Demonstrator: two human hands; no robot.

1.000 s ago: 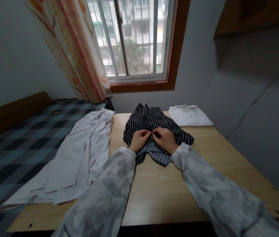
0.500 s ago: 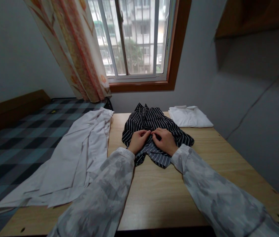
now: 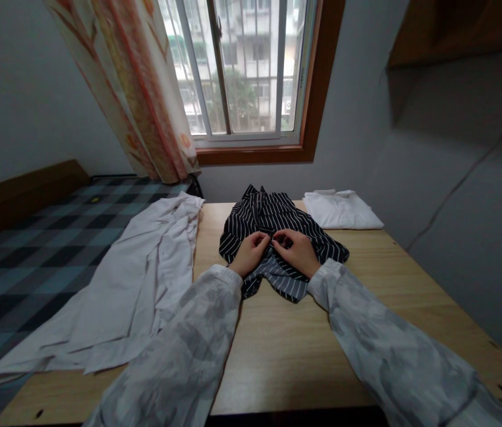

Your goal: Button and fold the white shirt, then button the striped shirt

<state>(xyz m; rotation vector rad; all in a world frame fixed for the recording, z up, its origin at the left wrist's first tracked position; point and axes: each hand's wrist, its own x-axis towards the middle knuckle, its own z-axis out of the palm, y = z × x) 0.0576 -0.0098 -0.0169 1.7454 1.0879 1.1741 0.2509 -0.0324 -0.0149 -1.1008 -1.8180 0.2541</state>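
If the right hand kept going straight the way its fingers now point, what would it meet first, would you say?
The right hand points left along the black striped shirt, so it would most likely meet the left hand first; their fingertips look almost touching, though depth is unclear.

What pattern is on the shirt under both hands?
Black with thin white stripes, on the striped shirt; clearest in the head view.

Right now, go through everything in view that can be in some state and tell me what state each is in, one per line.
Striped shirt: crumpled on the table, front edges pinched together.
Left hand: closed on the striped shirt.
Right hand: closed on the striped shirt.
White shirt: unfolded, hanging over the table's left edge.
Folded white garment: folded flat.
Curtain: drawn aside.
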